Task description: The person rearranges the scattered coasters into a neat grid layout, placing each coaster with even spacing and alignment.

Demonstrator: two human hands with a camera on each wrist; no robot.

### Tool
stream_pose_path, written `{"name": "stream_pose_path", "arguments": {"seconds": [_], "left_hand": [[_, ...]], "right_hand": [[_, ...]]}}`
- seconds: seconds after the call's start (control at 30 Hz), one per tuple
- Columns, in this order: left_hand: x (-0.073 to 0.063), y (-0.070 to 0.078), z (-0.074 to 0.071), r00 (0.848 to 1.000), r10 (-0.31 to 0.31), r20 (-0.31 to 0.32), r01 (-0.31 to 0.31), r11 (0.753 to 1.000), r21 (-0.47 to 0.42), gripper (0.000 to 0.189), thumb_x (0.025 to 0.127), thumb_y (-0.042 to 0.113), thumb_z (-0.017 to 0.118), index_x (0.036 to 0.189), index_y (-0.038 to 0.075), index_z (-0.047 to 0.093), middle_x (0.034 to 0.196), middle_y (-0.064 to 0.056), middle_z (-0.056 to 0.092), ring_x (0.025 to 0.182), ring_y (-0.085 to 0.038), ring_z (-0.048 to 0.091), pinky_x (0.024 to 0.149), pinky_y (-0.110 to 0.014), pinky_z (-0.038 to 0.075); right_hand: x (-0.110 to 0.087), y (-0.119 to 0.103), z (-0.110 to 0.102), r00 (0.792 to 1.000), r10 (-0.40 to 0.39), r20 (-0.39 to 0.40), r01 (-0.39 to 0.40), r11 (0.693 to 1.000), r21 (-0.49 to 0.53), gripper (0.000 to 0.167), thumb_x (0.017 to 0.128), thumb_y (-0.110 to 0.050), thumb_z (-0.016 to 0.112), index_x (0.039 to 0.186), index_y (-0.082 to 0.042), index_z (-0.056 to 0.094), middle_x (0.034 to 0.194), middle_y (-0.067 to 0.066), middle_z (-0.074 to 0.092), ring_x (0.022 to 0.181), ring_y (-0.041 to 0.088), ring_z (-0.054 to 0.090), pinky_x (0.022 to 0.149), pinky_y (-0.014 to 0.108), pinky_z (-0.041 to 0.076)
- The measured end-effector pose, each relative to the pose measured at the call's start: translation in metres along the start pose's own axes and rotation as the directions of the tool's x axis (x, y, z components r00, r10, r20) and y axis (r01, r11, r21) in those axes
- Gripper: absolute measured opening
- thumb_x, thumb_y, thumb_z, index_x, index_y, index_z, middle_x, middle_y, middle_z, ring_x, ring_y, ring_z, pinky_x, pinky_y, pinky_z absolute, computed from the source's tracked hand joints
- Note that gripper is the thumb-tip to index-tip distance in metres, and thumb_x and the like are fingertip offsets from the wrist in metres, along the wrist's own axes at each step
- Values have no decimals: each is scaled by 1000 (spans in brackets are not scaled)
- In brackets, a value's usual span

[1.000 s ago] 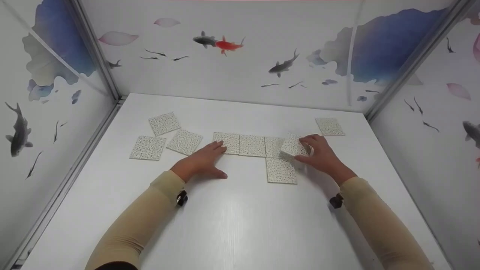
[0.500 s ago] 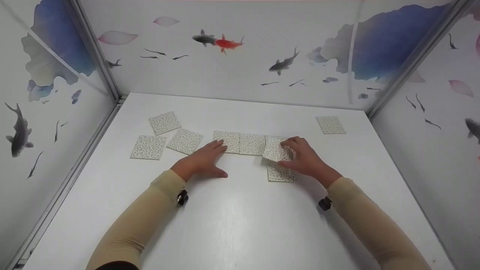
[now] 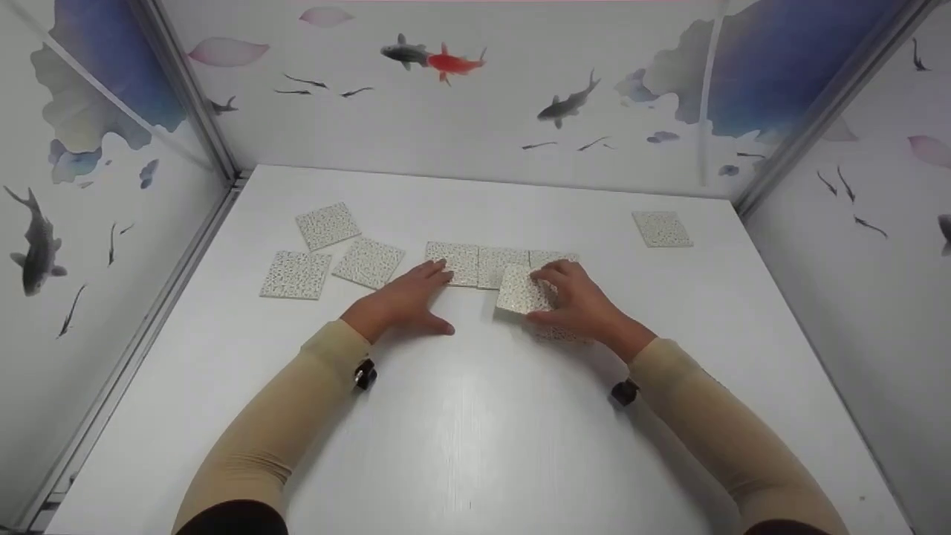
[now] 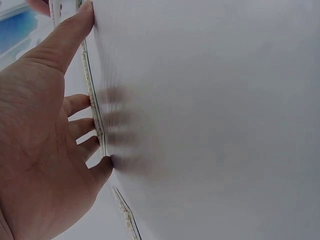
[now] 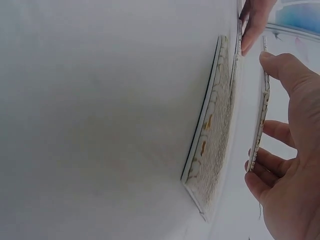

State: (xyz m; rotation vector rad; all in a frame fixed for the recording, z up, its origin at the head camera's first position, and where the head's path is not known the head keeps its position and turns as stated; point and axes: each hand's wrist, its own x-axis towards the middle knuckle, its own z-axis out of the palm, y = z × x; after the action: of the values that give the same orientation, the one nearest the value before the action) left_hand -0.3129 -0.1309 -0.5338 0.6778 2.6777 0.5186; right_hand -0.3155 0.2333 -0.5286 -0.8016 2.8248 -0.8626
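In the head view my right hand [image 3: 583,306] pinches a square speckled tile [image 3: 515,288] between thumb and fingers, holding it tilted above the table. The right wrist view shows this held tile [image 5: 261,110] edge-on, apart from the tile below. My left hand [image 3: 397,303] lies with fingers spread, fingertips touching the left tile [image 3: 459,256] of a row. Beside it in that row are a middle tile [image 3: 499,257] and a right tile [image 3: 553,257], partly covered by the held one and my right hand. A lower tile [image 3: 561,333] shows only partly under my right hand.
Three loose speckled tiles lie left of the row: an upper one [image 3: 328,225], a lower one [image 3: 296,275] and one nearer the row [image 3: 368,261]. Another tile [image 3: 662,229] lies at the back right. Printed walls [image 3: 461,141] enclose the white table [image 3: 446,446].
My right hand has carried the pinched tile left and towards me, from over the row's right end to the front of its middle. My left hand stays on the left tile.
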Motion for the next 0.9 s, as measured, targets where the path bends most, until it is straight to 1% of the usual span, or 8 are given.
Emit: {"name": "stream_pose_path", "arguments": {"seconds": [0.1,0.17,0.33,0.4,0.53,0.7,0.8,0.9], "left_hand": [[0,1,-2,1000,-21,3,21,1000,-16,113,93,60,85,178,16,25,187,-3,10,172,-26,3,137,-48,16],[0,2,-4,1000,-23,6,23,999,-22,114,92,60,86,178,16,25,187,-3,9,172,-26,3,138,-48,15],[0,1,-3,1000,-2,5,2,1000,-28,114,92,59,86,178,15,25,186,-5,10,172,-28,4,138,-48,14],[-1,-1,-2,1000,4,5,-3,1000,-27,114,92,59,86,178,15,25,186,-5,9,172,-28,4,138,-48,14],[0,-1,-3,1000,15,0,-15,1000,-27,114,93,58,86,177,13,25,186,-7,9,172,-30,5,138,-48,14],[-1,0,-3,1000,16,-1,-16,1000,-24,113,93,57,86,177,13,25,186,-8,10,172,-30,5,138,-48,14],[-1,1,-3,1000,15,-3,-15,999,-30,113,92,57,87,177,12,27,186,-8,11,172,-30,6,137,-48,15],[0,2,-3,1000,14,-4,-15,999,-31,114,92,57,88,177,12,27,186,-8,11,172,-30,6,137,-48,15]], "right_hand": [[3,-6,2,1000,-14,15,14,1000,15,75,91,-39,93,154,-11,63,154,16,52,143,36,48,117,56,47],[5,-10,4,1000,-19,24,18,1000,23,76,91,-39,94,154,-11,63,154,16,52,142,35,48,117,55,48],[6,-17,11,998,-41,43,40,999,30,75,90,-38,95,154,-11,64,152,13,53,140,32,49,114,52,49],[7,-18,15,997,-62,47,61,998,27,75,90,-36,95,153,-11,64,151,13,54,139,32,49,113,52,50],[9,-21,18,994,-93,54,91,996,24,74,89,-33,95,153,-10,65,151,15,55,140,34,50,114,52,50],[9,-25,21,993,-99,61,98,995,16,73,89,-32,95,152,-11,65,152,15,56,139,34,50,114,51,50],[9,-27,23,993,-96,68,95,995,12,74,89,-35,95,153,-12,65,152,13,56,136,32,52,112,49,51],[10,-29,24,992,-102,70,101,995,10,74,89,-38,95,153,-12,65,152,12,56,138,31,52,114,48,50]]}}
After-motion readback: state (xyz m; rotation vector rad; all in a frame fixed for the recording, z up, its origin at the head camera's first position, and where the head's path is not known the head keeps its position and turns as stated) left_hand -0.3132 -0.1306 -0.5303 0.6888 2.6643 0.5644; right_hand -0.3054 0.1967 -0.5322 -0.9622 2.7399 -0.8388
